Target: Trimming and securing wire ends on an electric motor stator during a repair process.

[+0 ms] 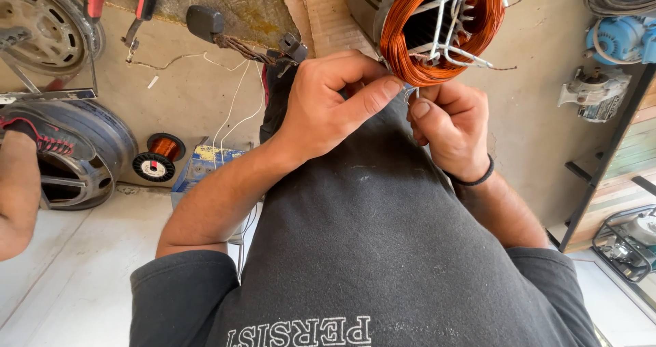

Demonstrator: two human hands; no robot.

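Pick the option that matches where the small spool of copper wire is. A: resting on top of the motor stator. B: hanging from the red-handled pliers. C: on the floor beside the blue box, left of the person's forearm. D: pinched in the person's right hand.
C: the spool of copper wire lies on the floor next to the blue box, apart from both hands, which work at the copper-wound motor stator.

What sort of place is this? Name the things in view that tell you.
Probably a motor repair or rewinding workshop. Both hands work at a stator wound with copper wire; a spool of copper wire sits on the floor, and a blue motor lies nearby.
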